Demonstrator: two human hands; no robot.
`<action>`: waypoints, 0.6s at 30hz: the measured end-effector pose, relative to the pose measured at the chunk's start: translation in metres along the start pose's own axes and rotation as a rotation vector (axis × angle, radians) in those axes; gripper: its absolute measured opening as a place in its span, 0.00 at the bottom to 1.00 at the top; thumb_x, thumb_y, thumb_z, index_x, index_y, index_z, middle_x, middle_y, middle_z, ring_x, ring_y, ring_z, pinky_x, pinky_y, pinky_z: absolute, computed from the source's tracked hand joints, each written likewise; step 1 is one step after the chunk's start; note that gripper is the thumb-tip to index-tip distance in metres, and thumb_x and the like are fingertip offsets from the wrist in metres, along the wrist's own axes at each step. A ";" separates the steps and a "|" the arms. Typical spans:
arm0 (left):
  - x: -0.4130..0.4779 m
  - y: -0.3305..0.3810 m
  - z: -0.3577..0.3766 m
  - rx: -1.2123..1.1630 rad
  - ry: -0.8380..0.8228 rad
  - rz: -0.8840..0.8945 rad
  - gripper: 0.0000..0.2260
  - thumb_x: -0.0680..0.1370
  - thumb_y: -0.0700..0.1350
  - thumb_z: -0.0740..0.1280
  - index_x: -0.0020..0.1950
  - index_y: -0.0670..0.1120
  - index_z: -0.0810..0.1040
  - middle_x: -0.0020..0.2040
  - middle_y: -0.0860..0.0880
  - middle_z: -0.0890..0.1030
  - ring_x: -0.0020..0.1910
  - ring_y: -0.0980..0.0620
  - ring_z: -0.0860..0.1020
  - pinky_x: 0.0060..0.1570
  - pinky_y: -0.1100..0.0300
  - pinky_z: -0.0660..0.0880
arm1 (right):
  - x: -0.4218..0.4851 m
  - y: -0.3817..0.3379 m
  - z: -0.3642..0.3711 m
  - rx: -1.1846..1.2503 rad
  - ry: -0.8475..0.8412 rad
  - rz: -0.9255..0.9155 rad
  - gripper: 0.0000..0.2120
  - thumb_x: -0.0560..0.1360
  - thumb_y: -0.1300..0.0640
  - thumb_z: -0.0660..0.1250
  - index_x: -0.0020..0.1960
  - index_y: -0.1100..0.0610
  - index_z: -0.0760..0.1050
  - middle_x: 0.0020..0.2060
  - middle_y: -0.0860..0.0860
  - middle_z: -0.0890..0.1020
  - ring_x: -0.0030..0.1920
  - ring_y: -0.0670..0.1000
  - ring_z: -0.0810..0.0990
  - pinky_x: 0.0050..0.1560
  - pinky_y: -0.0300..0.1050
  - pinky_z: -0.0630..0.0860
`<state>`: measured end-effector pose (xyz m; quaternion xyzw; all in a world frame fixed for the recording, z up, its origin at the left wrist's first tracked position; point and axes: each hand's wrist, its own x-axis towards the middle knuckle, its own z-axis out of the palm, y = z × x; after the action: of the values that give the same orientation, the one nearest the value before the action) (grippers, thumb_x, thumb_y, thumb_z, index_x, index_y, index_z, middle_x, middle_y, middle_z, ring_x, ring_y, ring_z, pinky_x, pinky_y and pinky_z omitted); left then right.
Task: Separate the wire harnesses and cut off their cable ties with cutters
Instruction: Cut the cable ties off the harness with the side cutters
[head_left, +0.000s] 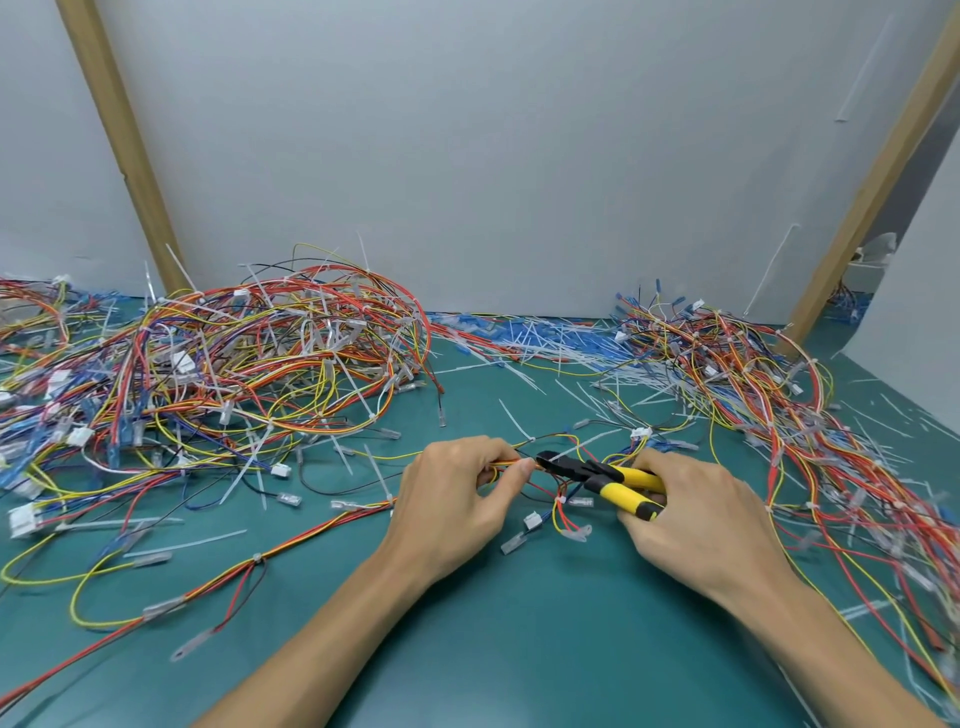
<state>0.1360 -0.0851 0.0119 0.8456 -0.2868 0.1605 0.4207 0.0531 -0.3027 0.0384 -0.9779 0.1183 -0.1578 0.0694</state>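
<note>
While the left hand (457, 486) pinches a thin orange-and-yellow wire harness (511, 462) between thumb and fingertips, holding it taut just above the green mat (519, 623), the right hand (696, 512) curls round the yellow handles of the cutters (597, 473), whose black nose points left and meets the harness right beside the left fingertips. That close pinch probably steadies the bundle so the blades take only the cable tie, which is too small to make out at the tip. A big tangled heap of harnesses (234, 364) lies far left, another pile (753, 374) to the right, and clipped white ties (545, 343) litter the far middle.
</note>
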 end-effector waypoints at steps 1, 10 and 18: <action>0.000 0.000 0.000 -0.012 -0.002 -0.001 0.11 0.78 0.56 0.66 0.41 0.53 0.81 0.29 0.57 0.72 0.31 0.58 0.69 0.32 0.59 0.62 | 0.000 0.001 0.000 -0.004 0.001 -0.004 0.10 0.69 0.43 0.68 0.41 0.42 0.68 0.33 0.43 0.74 0.38 0.54 0.72 0.34 0.45 0.63; 0.001 -0.001 -0.002 -0.117 -0.020 -0.042 0.14 0.77 0.58 0.65 0.40 0.51 0.83 0.27 0.52 0.70 0.28 0.54 0.66 0.31 0.58 0.61 | 0.001 0.007 0.002 0.026 -0.061 -0.059 0.14 0.67 0.44 0.63 0.33 0.54 0.68 0.25 0.52 0.73 0.32 0.59 0.72 0.30 0.48 0.67; 0.000 -0.002 -0.002 -0.110 -0.042 -0.043 0.13 0.77 0.58 0.65 0.39 0.52 0.82 0.26 0.55 0.71 0.28 0.57 0.68 0.31 0.60 0.60 | 0.005 0.009 0.001 -0.025 -0.115 -0.056 0.09 0.65 0.50 0.61 0.33 0.55 0.67 0.25 0.53 0.72 0.31 0.58 0.70 0.28 0.46 0.60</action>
<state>0.1367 -0.0826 0.0121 0.8303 -0.2858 0.1179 0.4638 0.0556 -0.3126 0.0377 -0.9891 0.0886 -0.1016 0.0593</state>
